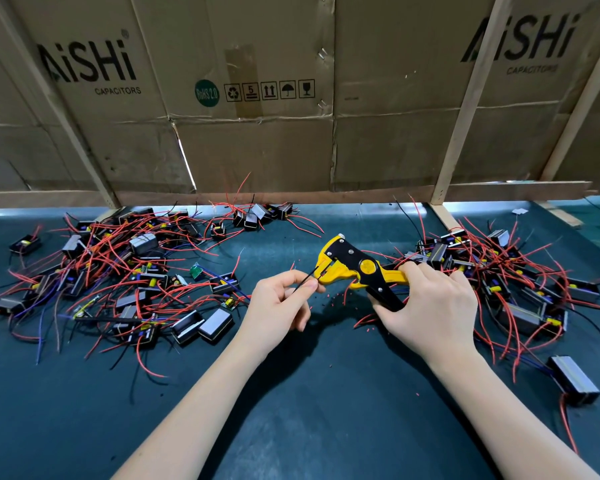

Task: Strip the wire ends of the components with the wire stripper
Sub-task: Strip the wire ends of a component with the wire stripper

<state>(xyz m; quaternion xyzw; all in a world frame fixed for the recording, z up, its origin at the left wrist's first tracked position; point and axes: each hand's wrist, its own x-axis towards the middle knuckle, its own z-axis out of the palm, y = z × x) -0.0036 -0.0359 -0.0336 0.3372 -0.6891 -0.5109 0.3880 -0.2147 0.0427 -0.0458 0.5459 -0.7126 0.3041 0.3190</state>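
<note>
We found the right hand [426,306] wrapped around the handles of a yellow-and-black wire stripper [357,268], its grip closed on the tool, with the stripper's head pointing left toward the other hand. The left hand [278,303] held a thin black wire [305,284] in a narrow pinch grip between thumb and fingertips, and the wire's end lay at the stripper's jaw opening. We could not tell whether the jaw had bitten into the insulation.

Both hands worked above the dark green bench [291,410]. Small red insulation scraps [340,301] lay scattered on the bench just below the tool. To the left we noted a large heap of components [125,271], small black and grey boxed parts tangled in red, black and blue leads. A second heap of similar parts [506,282] sat to the right, just behind the right hand. One grey component [574,379] lay apart near the right forearm.

Cardboard sheets [257,98] printed "AiSHi CAPACITORS" stood behind the bench on a wooden frame [465,109].
</note>
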